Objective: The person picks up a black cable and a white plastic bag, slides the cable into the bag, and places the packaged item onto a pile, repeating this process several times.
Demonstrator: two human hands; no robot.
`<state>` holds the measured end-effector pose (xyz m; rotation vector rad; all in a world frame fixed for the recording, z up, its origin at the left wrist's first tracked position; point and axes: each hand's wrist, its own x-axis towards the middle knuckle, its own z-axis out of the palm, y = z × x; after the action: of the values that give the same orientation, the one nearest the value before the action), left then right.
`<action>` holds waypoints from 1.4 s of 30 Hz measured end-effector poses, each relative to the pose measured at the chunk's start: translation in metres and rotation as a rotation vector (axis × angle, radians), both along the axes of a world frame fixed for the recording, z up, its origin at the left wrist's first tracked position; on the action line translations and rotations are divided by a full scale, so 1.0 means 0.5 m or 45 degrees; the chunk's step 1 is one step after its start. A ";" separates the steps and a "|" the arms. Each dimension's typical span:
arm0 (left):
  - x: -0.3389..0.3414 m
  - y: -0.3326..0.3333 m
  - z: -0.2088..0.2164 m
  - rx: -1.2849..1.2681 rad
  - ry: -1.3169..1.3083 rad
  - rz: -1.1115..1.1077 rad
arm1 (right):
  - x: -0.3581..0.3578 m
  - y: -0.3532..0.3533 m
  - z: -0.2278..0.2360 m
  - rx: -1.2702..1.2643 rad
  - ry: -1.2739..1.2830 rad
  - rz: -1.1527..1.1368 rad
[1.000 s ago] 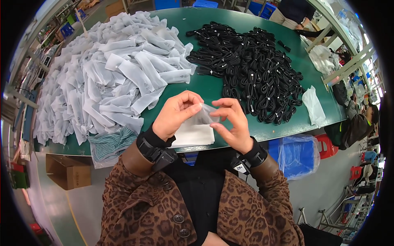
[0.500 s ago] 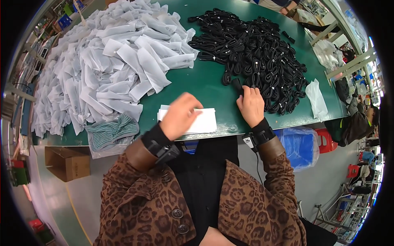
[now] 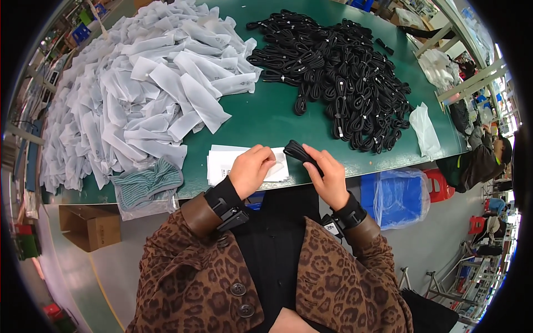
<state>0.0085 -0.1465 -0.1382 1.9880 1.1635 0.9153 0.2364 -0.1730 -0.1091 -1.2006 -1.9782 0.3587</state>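
Note:
My right hand [image 3: 330, 178] grips a coiled black cable [image 3: 297, 151] at the table's near edge, its free end pointing left. Beside it, my left hand [image 3: 250, 171] pinches the edge of a thin white bag [image 3: 278, 162] on top of a flat stack of white bags [image 3: 219, 160]. The cable's end is close to that edge; whether they touch I cannot tell. Beyond my right hand lies a heap of coiled black cables [image 3: 355, 94]. To the left rises a large pile of whitish translucent bags [image 3: 150, 94], many of them plump.
A striped green-grey cloth [image 3: 149, 182] lies at the near left edge. A loose white plastic bag [image 3: 425, 131] rests on the green table [image 3: 261, 125] at right. Below stand a blue lined bin [image 3: 394, 197], a red stool [image 3: 440, 185] and a cardboard box [image 3: 90, 226]. Another person [image 3: 483, 164] is at far right.
My right hand has brought one cable from the heap toward the stack of bags. My left hand has moved slightly right and down onto the stack and now pinches a bag's edge.

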 end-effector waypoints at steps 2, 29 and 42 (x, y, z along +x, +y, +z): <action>-0.003 -0.001 0.007 0.083 0.010 0.004 | 0.002 -0.005 0.008 -0.006 -0.148 -0.032; -0.011 -0.006 0.039 0.282 -0.067 -0.191 | 0.004 0.018 -0.020 -0.793 0.395 0.227; -0.009 0.030 0.090 -0.135 -0.486 -0.166 | -0.040 0.046 0.040 -0.199 0.469 0.283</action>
<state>0.0039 -0.1318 -0.0929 1.6880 0.8399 1.0826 0.2166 -0.1502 -0.0890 -0.9287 -1.7843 0.8013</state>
